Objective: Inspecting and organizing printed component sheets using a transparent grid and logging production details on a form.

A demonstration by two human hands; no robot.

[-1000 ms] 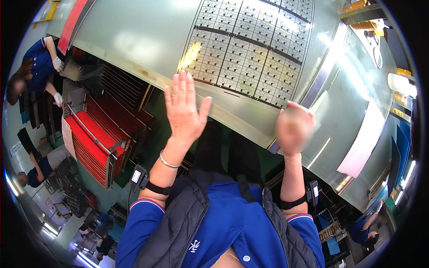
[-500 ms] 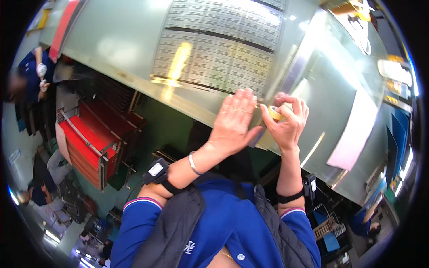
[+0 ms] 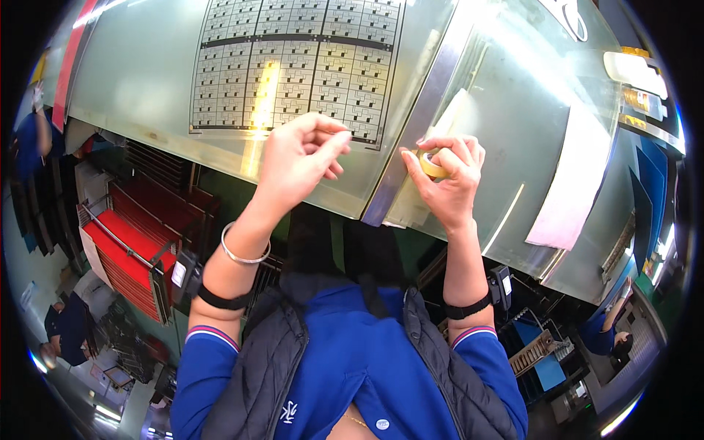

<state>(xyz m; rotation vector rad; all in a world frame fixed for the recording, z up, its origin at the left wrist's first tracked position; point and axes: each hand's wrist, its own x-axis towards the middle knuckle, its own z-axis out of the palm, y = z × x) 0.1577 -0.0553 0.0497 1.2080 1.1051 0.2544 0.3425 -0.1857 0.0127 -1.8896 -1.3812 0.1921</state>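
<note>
Head view: two hands (image 3: 295, 161), the right (image 3: 452, 183) holding apparently one yellow roll (image 3: 433, 169).

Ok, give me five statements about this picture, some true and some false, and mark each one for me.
1. The right hand holds a yellow roll. True.
2. A silver bracelet circles the right arm. False: the silver bracelet is on the left arm.
3. The patterned sheet is left of the yellow roll. True.
4. The left hand is flat with its fingers spread wide. False: the left hand has its fingers bent.
5. The red rack is on the person's right. False: the red rack is on the left.
</note>
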